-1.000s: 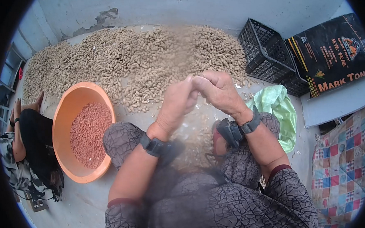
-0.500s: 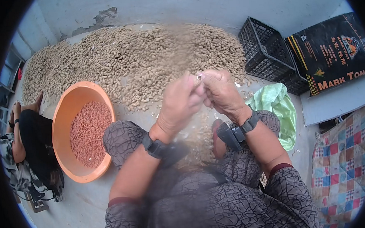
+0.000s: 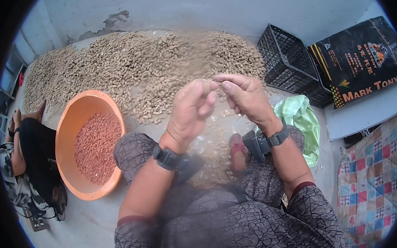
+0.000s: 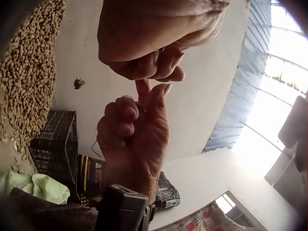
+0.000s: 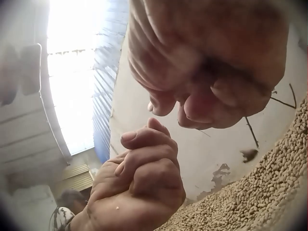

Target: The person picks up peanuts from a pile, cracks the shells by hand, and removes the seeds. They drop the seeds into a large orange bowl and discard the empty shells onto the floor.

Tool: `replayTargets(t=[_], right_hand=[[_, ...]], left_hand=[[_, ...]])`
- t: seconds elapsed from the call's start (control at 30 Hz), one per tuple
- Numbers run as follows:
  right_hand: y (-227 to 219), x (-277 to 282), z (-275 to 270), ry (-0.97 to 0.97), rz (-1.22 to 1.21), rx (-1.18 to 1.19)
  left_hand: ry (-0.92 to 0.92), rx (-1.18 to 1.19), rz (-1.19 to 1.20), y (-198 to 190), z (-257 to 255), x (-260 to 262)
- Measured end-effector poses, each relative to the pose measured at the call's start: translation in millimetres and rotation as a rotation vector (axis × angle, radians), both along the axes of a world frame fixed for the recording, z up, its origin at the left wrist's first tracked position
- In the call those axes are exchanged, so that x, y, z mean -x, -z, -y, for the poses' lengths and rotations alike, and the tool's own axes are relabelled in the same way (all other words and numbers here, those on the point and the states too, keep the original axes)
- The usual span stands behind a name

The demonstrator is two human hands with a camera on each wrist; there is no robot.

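Over the floor in front of the knees, both hands are raised with their fingertips close together. The left hand point(image 3: 191, 108) has its fingers curled, with a small beige peanut point(image 3: 206, 86) at its thumb and fingertips. Facing it is the right hand point(image 3: 247, 100), its thumb and forefinger brought near each other and its other fingers bent; I cannot tell whether a piece of shell is between them. In both wrist views the curled fingers hide what lies inside. To the left, an orange basin point(image 3: 65, 131) holds shelled reddish peanuts point(image 3: 98, 147).
A wide heap of unshelled peanuts point(image 3: 133, 71) lies along the wall. Black crates point(image 3: 285, 59), a black printed sack point(image 3: 361, 61) and a light green bag point(image 3: 299, 123) stand at right. A patchwork cloth point(image 3: 374, 173) hangs nearer. Another person point(image 3: 34, 150) sits at far left.
The fingertips, earlier together on a cracked peanut shell, have parted slightly. The right hand has shifted a little right, and the left hand's fingers have turned. The basin and heap stay put.
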State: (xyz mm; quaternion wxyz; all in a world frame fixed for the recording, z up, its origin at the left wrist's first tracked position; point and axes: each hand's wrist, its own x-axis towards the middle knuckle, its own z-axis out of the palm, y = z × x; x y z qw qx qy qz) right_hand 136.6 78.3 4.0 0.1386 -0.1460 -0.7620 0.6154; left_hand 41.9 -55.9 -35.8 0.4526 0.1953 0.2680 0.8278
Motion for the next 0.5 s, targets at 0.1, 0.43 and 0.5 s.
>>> replayTargets(t=[0.1,0.43,0.5], right_hand=[[-6.8,-5.6,6.8,-0.021,-0.048,0.073],[-7.7,0.4,11.0,-0.207,-0.001,0.264],[-3.4,3.3,3.7,-0.218,0.011,0.252]], left_hand=[[-0.001,0.037,-0.061,-3.0,-0.3,-3.1],[-0.173,0.186,-0.377,-6.3,-8.7,-16.9],[-0.170,0.209,-0.390,-9.2,-13.5,-19.8]])
